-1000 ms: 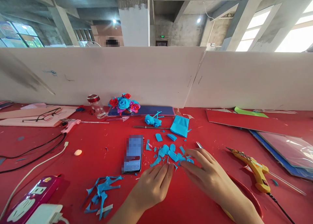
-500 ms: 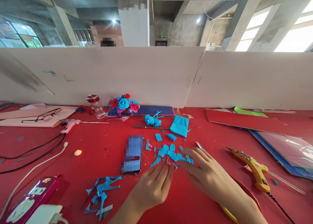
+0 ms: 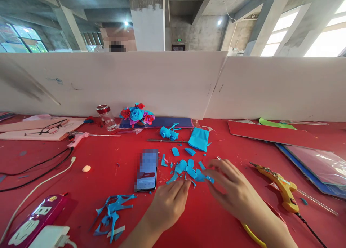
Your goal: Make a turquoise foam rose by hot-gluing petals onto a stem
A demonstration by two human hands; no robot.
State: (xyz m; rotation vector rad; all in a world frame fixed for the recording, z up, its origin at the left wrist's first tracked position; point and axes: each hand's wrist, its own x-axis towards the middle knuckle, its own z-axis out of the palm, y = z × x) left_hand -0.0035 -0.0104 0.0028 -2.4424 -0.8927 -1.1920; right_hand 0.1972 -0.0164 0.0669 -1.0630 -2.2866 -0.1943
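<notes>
My left hand [image 3: 170,199] rests low over the red table with its fingers pressed together. A thin blue sliver [image 3: 185,176] shows at its fingertips, but whether they hold it is hidden. To the right, my right hand [image 3: 229,185] hovers with fingers apart and somewhat curved, beside a blue paper petal [image 3: 209,179]. Several loose blue petals [image 3: 191,172] lie in a cluster just beyond both hands. Under my right forearm lies a tool with a yellow handle [image 3: 253,235] and a red one; its metal tip [image 3: 218,158] shows past the fingers.
A phone [image 3: 147,174] lies left of the petals, blue scraps [image 3: 113,213] nearer me. Behind are blue flowers [image 3: 169,133], folded blue paper [image 3: 198,139] and a bouquet [image 3: 137,114]. A yellow glue gun [image 3: 281,186] lies right, a pink one [image 3: 78,139] and a power strip [image 3: 35,219] left.
My right hand has drawn back slightly to the right and its fingers have spread away from the petals. My left hand has shifted a little left.
</notes>
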